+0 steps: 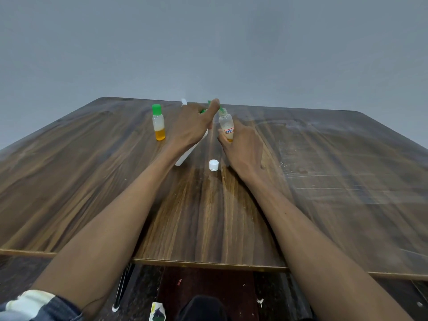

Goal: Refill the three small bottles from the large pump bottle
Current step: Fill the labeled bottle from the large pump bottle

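A person's left hand [192, 126] is gripping the large white pump bottle [185, 156], tilted on the worktop [92, 181], thumb pressing near its green nozzle. The right hand [240, 147] is curling round an uncapped small bottle [226, 126], holding it under the spout. Its white cap [213, 164] is lying nearby. A second small bottle [158, 123], green-capped, is standing left. These light plastic bottles probably tip easily; holding low looks steadiest.
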